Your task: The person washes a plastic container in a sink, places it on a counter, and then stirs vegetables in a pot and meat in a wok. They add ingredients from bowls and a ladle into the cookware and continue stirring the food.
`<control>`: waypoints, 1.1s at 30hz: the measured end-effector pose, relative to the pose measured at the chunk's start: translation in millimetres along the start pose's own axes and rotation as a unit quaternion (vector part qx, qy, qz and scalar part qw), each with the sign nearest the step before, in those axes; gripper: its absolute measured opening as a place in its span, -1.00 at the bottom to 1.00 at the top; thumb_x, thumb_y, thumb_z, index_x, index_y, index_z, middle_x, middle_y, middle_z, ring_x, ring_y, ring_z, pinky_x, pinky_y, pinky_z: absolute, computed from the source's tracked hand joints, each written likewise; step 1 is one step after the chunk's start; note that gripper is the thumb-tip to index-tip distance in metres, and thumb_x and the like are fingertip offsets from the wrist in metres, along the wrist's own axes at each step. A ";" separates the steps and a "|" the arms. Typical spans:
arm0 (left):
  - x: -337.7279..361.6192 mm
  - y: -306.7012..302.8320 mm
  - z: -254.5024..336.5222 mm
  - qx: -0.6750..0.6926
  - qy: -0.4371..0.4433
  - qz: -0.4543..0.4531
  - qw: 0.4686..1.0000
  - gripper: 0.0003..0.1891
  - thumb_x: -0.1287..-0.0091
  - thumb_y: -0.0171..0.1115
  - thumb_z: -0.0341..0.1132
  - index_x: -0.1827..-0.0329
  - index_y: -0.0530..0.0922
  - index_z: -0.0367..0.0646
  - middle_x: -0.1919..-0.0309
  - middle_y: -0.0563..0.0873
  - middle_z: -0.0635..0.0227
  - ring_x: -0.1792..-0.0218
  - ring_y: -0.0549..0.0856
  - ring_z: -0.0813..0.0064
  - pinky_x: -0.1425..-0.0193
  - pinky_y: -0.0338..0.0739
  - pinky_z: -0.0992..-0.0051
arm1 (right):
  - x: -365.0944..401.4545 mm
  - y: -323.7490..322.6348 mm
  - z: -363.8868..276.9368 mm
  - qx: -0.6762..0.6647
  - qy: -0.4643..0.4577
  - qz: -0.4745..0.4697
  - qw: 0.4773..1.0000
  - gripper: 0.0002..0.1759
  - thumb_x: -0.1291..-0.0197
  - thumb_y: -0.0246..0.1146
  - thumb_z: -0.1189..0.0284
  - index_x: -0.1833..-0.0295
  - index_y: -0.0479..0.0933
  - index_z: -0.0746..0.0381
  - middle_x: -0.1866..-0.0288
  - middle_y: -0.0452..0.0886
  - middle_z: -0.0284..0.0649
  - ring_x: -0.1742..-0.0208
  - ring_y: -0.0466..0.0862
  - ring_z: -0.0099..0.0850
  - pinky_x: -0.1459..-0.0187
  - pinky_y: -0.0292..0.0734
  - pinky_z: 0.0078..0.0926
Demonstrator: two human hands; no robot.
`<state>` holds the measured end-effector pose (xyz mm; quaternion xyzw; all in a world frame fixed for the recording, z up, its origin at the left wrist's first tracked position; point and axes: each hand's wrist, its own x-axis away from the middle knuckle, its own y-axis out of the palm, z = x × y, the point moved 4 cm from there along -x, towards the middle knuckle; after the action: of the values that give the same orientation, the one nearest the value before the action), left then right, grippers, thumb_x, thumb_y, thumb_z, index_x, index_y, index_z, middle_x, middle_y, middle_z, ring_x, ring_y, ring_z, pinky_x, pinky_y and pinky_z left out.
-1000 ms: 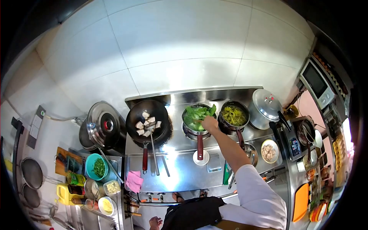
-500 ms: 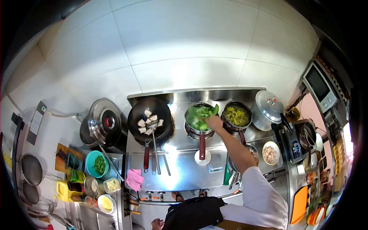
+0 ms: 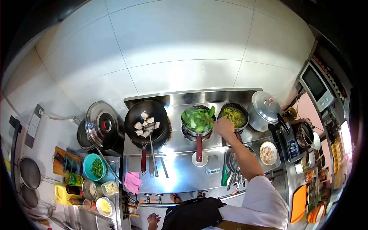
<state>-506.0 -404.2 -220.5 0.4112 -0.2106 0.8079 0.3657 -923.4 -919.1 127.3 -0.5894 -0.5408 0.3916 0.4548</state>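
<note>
My right hand (image 3: 225,127) is closed at the right rim of the middle pan, on what look like thin chopsticks (image 3: 210,120) whose tips reach into the leaves. Bright green leafy vegetables (image 3: 198,118) heap up in that pan, which has a dark red handle (image 3: 199,149) pointing toward me. Just right of the hand, a dark pan (image 3: 247,109) holds yellow-green shredded vegetables (image 3: 232,115). Low by my body hangs my left hand (image 3: 153,220), fingers loosely apart, holding nothing. It is away from the stove.
A black wok (image 3: 132,115) with pale chunks and a ladle (image 3: 153,157) stands at left. A lidded pot (image 3: 264,107) and a bowl of meat pieces (image 3: 268,153) are at right. A pink cloth (image 3: 133,182) lies at the front edge, near a teal bowl (image 3: 90,160) of chopped greens.
My right hand has drawn back to the right and slightly down from over the greens. The leaves sit differently in the pan. My left hand has risen slightly, and the view has shifted a little.
</note>
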 end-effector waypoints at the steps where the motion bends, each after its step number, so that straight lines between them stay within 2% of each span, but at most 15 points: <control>1: -1.4 0.3 -0.4 -0.006 -0.014 0.006 1.000 -0.78 -0.31 0.08 -0.28 0.07 0.41 -0.18 0.32 0.66 0.14 0.43 0.68 0.25 0.52 0.55 0.37 | -0.2 -2.6 3.2 0.000 -0.001 0.001 1.000 -0.66 -0.06 0.08 0.26 0.32 0.62 0.31 0.33 0.63 0.09 0.28 0.65 -0.02 0.21 0.55 -0.12; 3: -1.6 0.6 -3.4 -0.013 -0.028 0.013 0.999 -0.75 -0.30 0.14 -0.28 0.05 0.40 -0.20 0.27 0.65 0.11 0.34 0.69 0.19 0.42 0.61 0.30 | 3.4 -5.8 14.2 0.004 0.059 0.029 0.998 -0.69 -0.09 0.10 0.29 0.35 0.64 0.29 0.30 0.65 0.07 0.23 0.67 -0.07 0.21 0.56 -0.17; 5: 1.8 4.0 -8.3 0.007 -0.069 -0.001 0.998 -0.84 -0.33 -0.01 -0.30 0.11 0.42 -0.13 0.38 0.66 0.17 0.52 0.67 0.31 0.60 0.51 0.45 | -3.7 14.5 17.6 0.005 0.058 0.043 0.997 -0.69 -0.08 0.10 0.30 0.31 0.63 0.30 0.31 0.64 0.09 0.24 0.67 -0.04 0.21 0.56 -0.18; 8: -19.5 -8.2 -12.9 0.211 -0.055 -0.212 0.953 -0.74 -0.23 0.11 -0.43 0.03 0.41 -0.23 0.20 0.62 0.02 0.20 0.63 -0.03 0.23 0.63 0.16 | -27.0 60.8 15.9 -0.018 0.041 -0.005 0.999 -0.69 -0.08 0.08 0.32 0.27 0.62 0.31 0.25 0.64 0.09 0.20 0.67 -0.03 0.16 0.56 -0.18; 9: -26.6 -13.4 -18.5 -0.013 -0.009 -0.090 0.996 -0.72 -0.25 0.08 -0.38 -0.03 0.39 -0.18 0.18 0.62 0.01 0.23 0.63 -0.07 0.24 0.62 0.12 | -32.6 75.9 12.4 -0.033 0.039 -0.016 0.999 -0.69 -0.07 0.08 0.31 0.27 0.62 0.31 0.23 0.64 0.09 0.18 0.66 -0.03 0.14 0.55 -0.17; 10: -24.2 -14.1 -20.7 -0.068 0.001 -0.055 0.996 -0.72 -0.23 0.10 -0.35 0.01 0.41 -0.18 0.20 0.62 0.02 0.24 0.63 -0.05 0.23 0.61 0.12 | -37.2 83.4 7.0 -0.058 0.045 -0.021 0.997 -0.68 -0.06 0.08 0.30 0.27 0.62 0.31 0.23 0.64 0.08 0.16 0.65 -0.03 0.12 0.54 -0.16; 15: -21.6 -1.7 -11.7 -0.071 0.015 -0.064 0.995 -0.72 -0.14 0.20 -0.21 0.18 0.50 -0.19 0.26 0.66 0.07 0.27 0.64 0.01 0.20 0.56 0.12 | -41.8 80.3 -19.0 -0.104 0.055 -0.047 0.992 -0.70 -0.05 0.08 0.35 0.25 0.62 0.30 0.21 0.64 0.07 0.16 0.65 -0.03 0.13 0.55 -0.19; 18: -20.1 -6.3 -14.3 -0.100 0.054 -0.081 0.990 -0.69 -0.09 0.26 -0.13 0.28 0.55 -0.20 0.30 0.68 0.10 0.29 0.64 0.05 0.18 0.53 0.12 | -43.1 93.5 -14.1 -0.101 0.014 -0.049 0.994 -0.63 -0.03 0.11 0.24 0.24 0.60 0.33 0.23 0.62 0.11 0.15 0.63 0.01 0.07 0.51 -0.16; 20: -18.8 -12.9 -15.2 -0.158 0.136 -0.103 0.972 -0.66 -0.05 0.29 -0.08 0.35 0.58 -0.21 0.32 0.70 0.12 0.30 0.65 0.07 0.16 0.51 0.12 | -48.1 106.5 3.8 -0.125 -0.015 -0.048 0.991 -0.62 -0.01 0.13 0.21 0.27 0.61 0.32 0.25 0.63 0.10 0.19 0.64 0.01 0.12 0.52 -0.15; 22: -4.5 -14.2 -9.0 -0.258 0.285 -0.116 0.916 -0.63 -0.01 0.33 -0.02 0.41 0.62 -0.21 0.35 0.71 0.14 0.31 0.65 0.10 0.15 0.49 0.12 | -45.1 90.0 20.8 -0.106 -0.015 -0.072 0.992 -0.62 -0.02 0.14 0.22 0.25 0.60 0.33 0.22 0.63 0.10 0.16 0.63 0.01 0.11 0.53 -0.15; 24: -5.0 -1.2 6.4 -0.280 0.302 -0.085 0.907 -0.57 -0.03 0.31 0.02 0.38 0.62 -0.25 0.39 0.70 0.14 0.29 0.63 0.05 0.13 0.49 0.13 | -40.0 60.1 30.5 -0.067 -0.010 -0.084 0.994 -0.61 -0.04 0.14 0.23 0.22 0.59 0.35 0.20 0.63 0.11 0.13 0.63 0.02 0.10 0.53 -0.14; 25: -16.2 -2.5 6.0 -0.136 0.113 -0.058 0.983 -0.69 -0.15 0.18 -0.16 0.17 0.50 -0.20 0.29 0.66 0.10 0.26 0.64 0.04 0.19 0.55 0.14 | -34.1 43.8 32.9 -0.046 -0.003 -0.076 0.996 -0.61 -0.04 0.14 0.23 0.22 0.59 0.36 0.20 0.62 0.12 0.13 0.63 0.02 0.11 0.53 -0.14; 26: -19.2 -1.3 -1.2 0.016 -0.084 -0.028 0.996 -0.72 -0.28 0.05 -0.34 -0.04 0.39 -0.16 0.18 0.62 0.05 0.23 0.65 0.03 0.25 0.62 0.14 | -29.7 30.8 32.2 -0.044 -0.006 -0.078 0.996 -0.61 -0.04 0.14 0.23 0.22 0.59 0.36 0.20 0.62 0.12 0.13 0.63 0.02 0.11 0.53 -0.14; 28: -14.3 5.7 3.4 -0.056 -0.047 -0.008 0.997 -0.73 -0.30 0.04 -0.30 -0.02 0.40 -0.15 0.19 0.63 0.08 0.24 0.66 0.11 0.28 0.62 0.19 | -26.2 8.7 33.4 -0.024 0.014 -0.025 0.999 -0.67 -0.01 0.14 0.23 0.33 0.65 0.27 0.29 0.64 0.07 0.22 0.65 -0.02 0.15 0.54 -0.14; 33: -13.8 12.2 6.6 -0.042 -0.039 -0.055 0.997 -0.76 -0.29 0.05 -0.26 0.02 0.40 -0.08 0.21 0.65 0.13 0.32 0.67 0.16 0.36 0.59 0.26 | -25.5 6.4 14.4 -0.046 0.028 0.040 0.998 -0.66 -0.04 0.13 0.24 0.28 0.64 0.29 0.28 0.64 0.07 0.21 0.65 -0.02 0.17 0.55 -0.13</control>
<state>-506.6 -422.0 -228.5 0.4376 -0.2360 0.7603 0.4181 -938.1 -942.8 116.4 -0.6414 -0.5213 0.3673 0.4266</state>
